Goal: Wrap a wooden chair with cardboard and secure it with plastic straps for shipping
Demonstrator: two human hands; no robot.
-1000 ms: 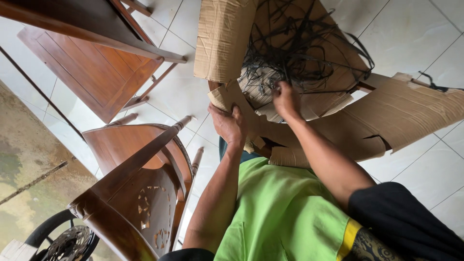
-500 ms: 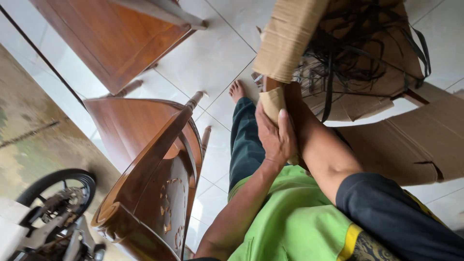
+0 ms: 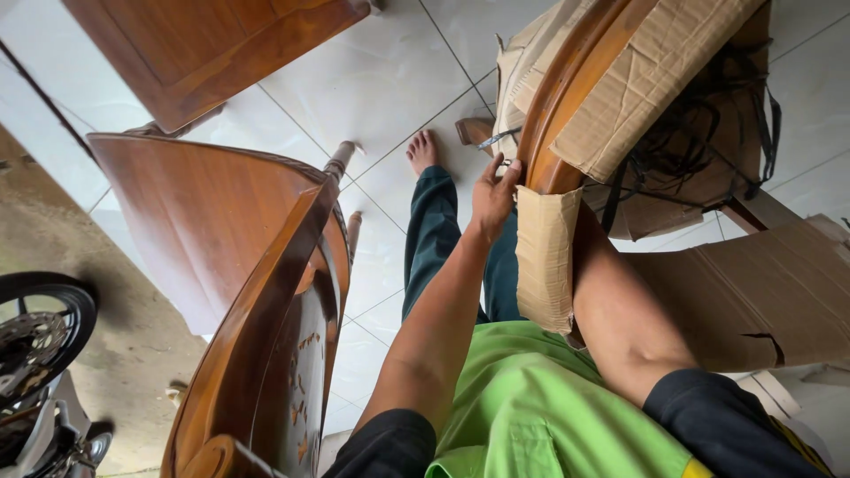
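Observation:
My left hand [image 3: 493,193] reaches forward and grips the edge of a curved brown wooden chair rail [image 3: 567,97], fingers curled against the wood. The chair is wrapped in torn brown cardboard [image 3: 655,80], and a loose cardboard strip [image 3: 546,257] hangs down beside the rail. A tangle of black plastic straps [image 3: 708,142] lies inside the wrapping. My right forearm [image 3: 620,310] runs up behind the cardboard strip, which hides my right hand.
A carved wooden chair [image 3: 266,292] stands close on the left, and a wooden panel [image 3: 204,44] is at the top left. My bare foot [image 3: 423,150] rests on the white tiled floor [image 3: 390,80]. A cardboard sheet [image 3: 753,292] lies at right, a motorbike wheel [image 3: 40,327] at far left.
The wrapped chair has tilted so its curved wooden rail now shows. My left hand moved from the cardboard flap up to the rail's edge. My right hand went out of sight behind the cardboard.

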